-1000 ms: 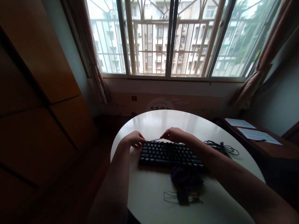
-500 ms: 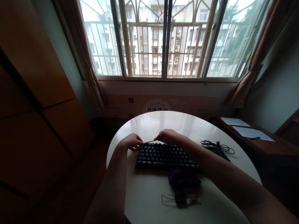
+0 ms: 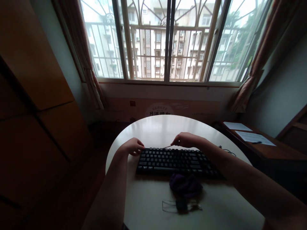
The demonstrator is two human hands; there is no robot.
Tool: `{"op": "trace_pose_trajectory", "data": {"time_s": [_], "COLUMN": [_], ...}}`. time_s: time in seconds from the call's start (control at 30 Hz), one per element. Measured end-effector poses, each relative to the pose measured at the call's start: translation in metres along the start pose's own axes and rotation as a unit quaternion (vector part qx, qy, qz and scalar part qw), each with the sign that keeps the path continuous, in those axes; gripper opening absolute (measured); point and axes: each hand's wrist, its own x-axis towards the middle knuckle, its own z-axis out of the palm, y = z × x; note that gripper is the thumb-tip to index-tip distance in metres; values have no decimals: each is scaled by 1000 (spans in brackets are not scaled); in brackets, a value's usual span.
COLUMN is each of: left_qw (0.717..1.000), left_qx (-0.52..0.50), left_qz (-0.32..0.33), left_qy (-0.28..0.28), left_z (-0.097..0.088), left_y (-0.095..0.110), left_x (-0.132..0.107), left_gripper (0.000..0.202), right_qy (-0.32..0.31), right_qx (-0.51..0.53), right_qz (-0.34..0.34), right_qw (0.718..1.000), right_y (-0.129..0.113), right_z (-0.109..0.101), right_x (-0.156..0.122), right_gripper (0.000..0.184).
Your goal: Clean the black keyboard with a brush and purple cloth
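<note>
A black keyboard (image 3: 168, 163) lies on the round white table (image 3: 146, 198). At its far left corner is my left hand (image 3: 134, 146), the thumb and fingers closed on the keyboard's edge. Beyond the back row of keys, my right hand (image 3: 185, 140) pinches a thin light stick (image 3: 168, 146). The stick slants down to the left, its tip at the top row of keys; the tip is too small to make out. My right forearm hides part of the keyboard's right end.
A crumpled dark purple cloth (image 3: 185, 185) lies in front of the keyboard. Nearer still is a keycap puller with wire loops (image 3: 181, 204). A black cable (image 3: 229, 151) is coiled behind my right forearm. Papers (image 3: 254, 138) and a pen (image 3: 256, 142) lie on a brown side table (image 3: 283, 151).
My right hand has moved right along the back row of keys with the stick. The left hand stays at the keyboard's corner. The view has shifted slightly.
</note>
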Motion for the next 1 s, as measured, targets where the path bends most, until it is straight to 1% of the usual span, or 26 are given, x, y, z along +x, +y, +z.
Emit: {"op": "trace_pose_trajectory", "data": {"time_s": [0.17, 0.33, 0.43, 0.57, 0.63, 0.73, 0.83, 0.93, 1.0], "left_qw": [1000, 1000, 999, 999, 999, 999, 999, 999, 999], "left_qx": [-15, 14, 28, 32, 33, 41, 45, 48, 52], "left_qz": [1, 3, 8, 11, 13, 7, -4, 0, 1], "left_qy": [3, 21, 27, 32, 26, 8, 1, -5, -7], "left_z": [1, 2, 2, 2, 1, 0, -1, -2, -2], "left_y": [0, 3, 5, 3, 1, 0, 0, 2, 3], "left_x": [-1, -3, -4, -2, 0, 3, 4, 2, 1], "left_gripper": [32, 31, 31, 34, 37, 46, 53, 55, 57], "right_qy": [-8, -22, -14, 13, 13, -3, -22, -33, -40], "right_qx": [21, 44, 36, 7, -4, -21, -21, -2, 11], "right_qz": [12, 14, 10, -1, -2, 6, 19, 32, 56], "right_qw": [1000, 999, 999, 1000, 1000, 1000, 999, 999, 998], "right_y": [17, 32, 32, 21, 16, 14, 19, 30, 39], "right_z": [-4, -7, -6, -3, -3, -8, -14, -19, -21], "right_x": [-17, -33, -34, -26, -21, -21, -29, -43, -55], "right_gripper": [33, 34, 32, 27, 26, 26, 28, 27, 27]}}
